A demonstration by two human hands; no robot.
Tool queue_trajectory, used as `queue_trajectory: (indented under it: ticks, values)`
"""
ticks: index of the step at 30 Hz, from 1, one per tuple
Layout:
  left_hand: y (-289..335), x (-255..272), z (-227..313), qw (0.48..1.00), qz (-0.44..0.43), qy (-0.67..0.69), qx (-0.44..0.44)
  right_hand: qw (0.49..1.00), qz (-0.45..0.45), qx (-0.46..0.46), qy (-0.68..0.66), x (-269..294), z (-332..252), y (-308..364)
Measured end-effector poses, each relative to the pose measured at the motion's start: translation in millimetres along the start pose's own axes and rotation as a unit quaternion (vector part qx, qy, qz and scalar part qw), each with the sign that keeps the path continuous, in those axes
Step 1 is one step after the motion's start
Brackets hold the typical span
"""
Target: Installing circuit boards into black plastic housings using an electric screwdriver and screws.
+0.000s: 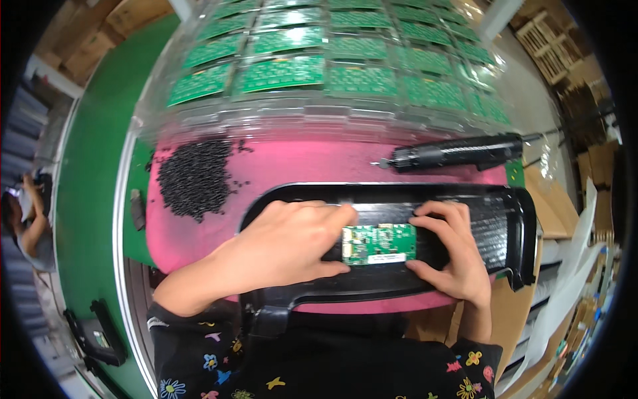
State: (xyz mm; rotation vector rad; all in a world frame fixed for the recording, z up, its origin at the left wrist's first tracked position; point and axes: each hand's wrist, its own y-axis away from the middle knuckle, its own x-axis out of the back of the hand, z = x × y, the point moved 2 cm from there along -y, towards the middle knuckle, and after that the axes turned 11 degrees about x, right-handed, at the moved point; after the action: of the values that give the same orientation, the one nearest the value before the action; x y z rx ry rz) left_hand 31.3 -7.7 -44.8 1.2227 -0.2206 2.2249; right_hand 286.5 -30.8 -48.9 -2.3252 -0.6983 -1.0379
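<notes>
A green circuit board (pixel 379 243) with a white label strip along its near edge is over the black plastic housing (pixel 319 279). My left hand (pixel 292 236) grips its left end between thumb and fingers. On the opposite end, my right hand (pixel 453 249) pinches the board's right edge with thumb and fingertips. Whether the board rests on the housing floor or is held just above it, I cannot tell. The housing is a long, shallow shell lying open side up across the pink mat (pixel 312 159).
Behind the mat, clear plastic trays (pixel 319 110) hold rows of green boards. A black electric screwdriver (pixel 458 153) lies at the back right, a heap of small black parts (pixel 195 178) at the left. Another person (pixel 32 219) sits at far left, near another black housing (pixel 100 336).
</notes>
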Motion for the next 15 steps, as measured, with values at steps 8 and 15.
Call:
queue_trajectory:
  ticks: [8, 15]
  values:
    - [10.2, 21.1, -8.2, 0.991, -0.094, 0.087, 0.045, 1.000, 0.014, -0.014, -0.008, 3.7, -4.3, -0.6]
    - [35.6, 65.9, -61.6, 0.971, 0.205, -0.083, 0.090, 0.890, 0.194, -0.136, 0.389, 75.9, 5.2, -0.1]
